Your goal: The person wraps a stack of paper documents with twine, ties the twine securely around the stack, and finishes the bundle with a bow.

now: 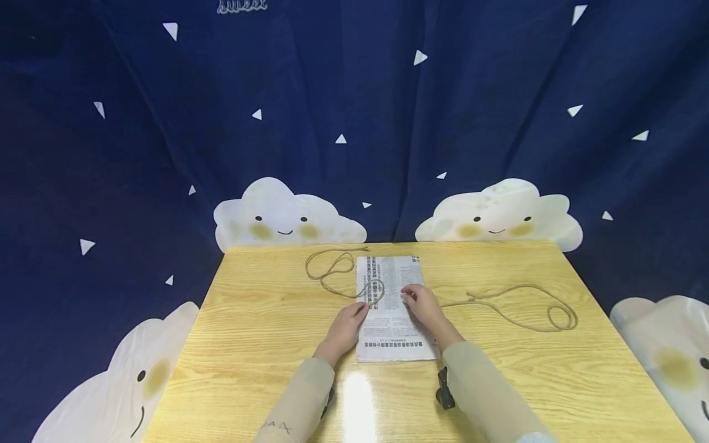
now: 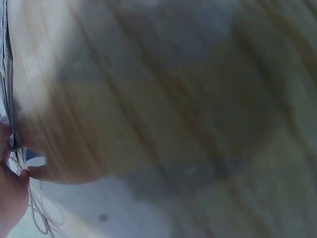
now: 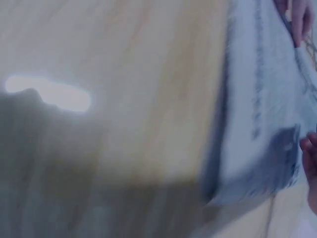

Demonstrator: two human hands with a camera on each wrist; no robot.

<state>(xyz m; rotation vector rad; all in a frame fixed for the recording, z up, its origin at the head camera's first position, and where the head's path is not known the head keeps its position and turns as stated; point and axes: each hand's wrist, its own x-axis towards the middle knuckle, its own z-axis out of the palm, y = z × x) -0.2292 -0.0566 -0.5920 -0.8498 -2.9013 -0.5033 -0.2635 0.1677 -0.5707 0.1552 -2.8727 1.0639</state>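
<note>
A folded newspaper stack (image 1: 396, 335) lies on the table, its short side towards me. Thin tan string (image 1: 383, 290) loops over its upper left part and trails off to the left. More string (image 1: 471, 301) comes out from the right side. At the left edge of the stack, my left hand (image 1: 343, 327) pinches the string beside the paper; the string (image 2: 33, 208) dangles below those fingertips in the left wrist view. My right hand (image 1: 425, 307) hovers over the right edge of the newspaper (image 3: 257, 99), fingers loosely bent, nothing visible between them.
A light wood table (image 1: 266, 320) carries the stack. Loose string coils lie on both sides of the paper. Behind the table's far edge hangs a dark blue curtain (image 1: 354, 92) with clouds and white triangles. Dark wrist devices (image 1: 445, 389) sit under the sleeves.
</note>
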